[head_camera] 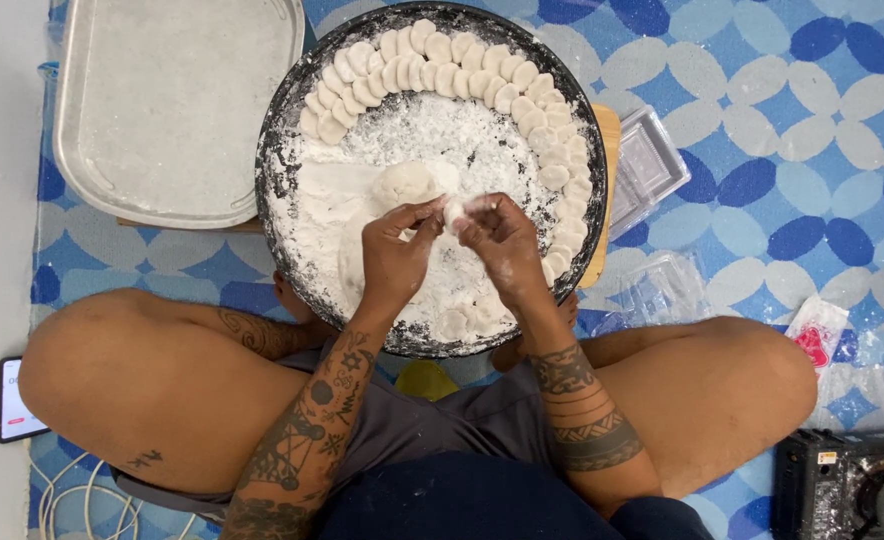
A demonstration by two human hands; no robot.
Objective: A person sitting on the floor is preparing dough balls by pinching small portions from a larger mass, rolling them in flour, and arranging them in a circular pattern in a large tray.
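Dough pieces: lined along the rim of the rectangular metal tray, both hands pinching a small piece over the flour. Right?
Not the tray. The head view shows the dough pieces lining the rim of the round dark pan; the rectangular metal tray holds none. Both hands, left hand and right hand, do pinch a small piece.

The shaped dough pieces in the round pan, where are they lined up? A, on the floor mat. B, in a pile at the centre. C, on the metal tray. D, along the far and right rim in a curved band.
D: the shaped dough pieces curve along the far and right rim of the round pan.
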